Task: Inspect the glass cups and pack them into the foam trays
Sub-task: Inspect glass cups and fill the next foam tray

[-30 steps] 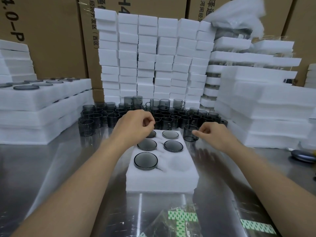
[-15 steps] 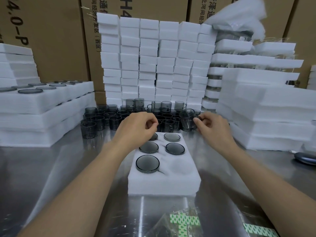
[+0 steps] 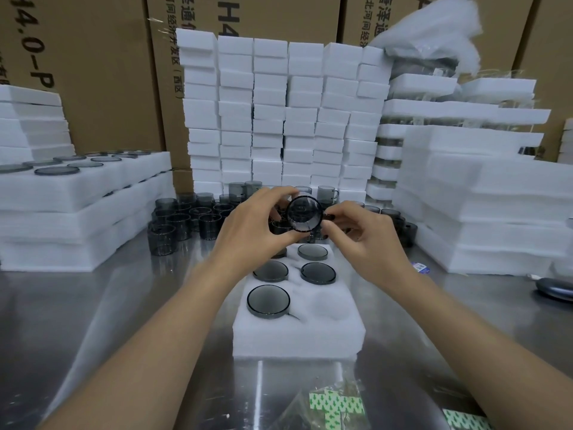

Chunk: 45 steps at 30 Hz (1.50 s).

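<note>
Cardboard boxes (image 3: 93,72) and stacked white foam (image 3: 279,119) fill the background above a steel counter (image 3: 108,321). At frame centre both hands grasp one smoky glass cup (image 3: 304,214), its mouth facing the camera: the left hand (image 3: 251,231) curls round its left side, the right hand (image 3: 362,234) pinches the handle side. Just below lies a foam tray (image 3: 297,336) with cups (image 3: 268,301) seated and its lower-right pocket unfilled. Loose cups (image 3: 186,218) crowd behind.
</note>
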Motion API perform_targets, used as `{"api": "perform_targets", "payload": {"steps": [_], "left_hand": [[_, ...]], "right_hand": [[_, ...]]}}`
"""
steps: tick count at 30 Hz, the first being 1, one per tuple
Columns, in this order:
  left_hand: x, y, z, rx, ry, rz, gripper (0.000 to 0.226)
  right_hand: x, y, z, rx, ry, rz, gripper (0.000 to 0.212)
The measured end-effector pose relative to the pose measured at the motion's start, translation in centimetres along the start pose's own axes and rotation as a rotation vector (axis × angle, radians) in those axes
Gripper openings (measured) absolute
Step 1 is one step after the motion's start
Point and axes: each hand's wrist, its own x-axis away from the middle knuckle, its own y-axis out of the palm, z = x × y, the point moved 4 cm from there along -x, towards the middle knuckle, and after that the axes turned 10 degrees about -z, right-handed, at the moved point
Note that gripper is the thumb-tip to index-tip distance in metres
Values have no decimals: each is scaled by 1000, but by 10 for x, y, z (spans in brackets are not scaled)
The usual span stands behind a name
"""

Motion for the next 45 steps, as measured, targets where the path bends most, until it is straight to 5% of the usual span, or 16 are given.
{"api": "perform_targets", "payload": {"steps": [6,15,22,26,31,36,45], "left_hand": [[-1,-1,3,42,10,49,65],[-8,5,10,658,-262,-30,25],[-5,20,18,824,-406,-278,38],[-5,26,23,850,-360,-355,41],[-7,20,22,809,-303,-242,45],[-7,12,17,647,-236,-67,15],[-7,6,3,771,-285,-22,19]], "right_hand": [[-1,1,5,-52,37,5,4],[3,4,-15,33,-189,-32,27],[0,7,-18,233,-233,141,45],[1,8,-21,166,-251,87,52],[-2,8,-11,135,-93,-16,72],[-2,7,-12,370,-132,-19,78],[-1,5,-7,54,-23,-18,71]]}}
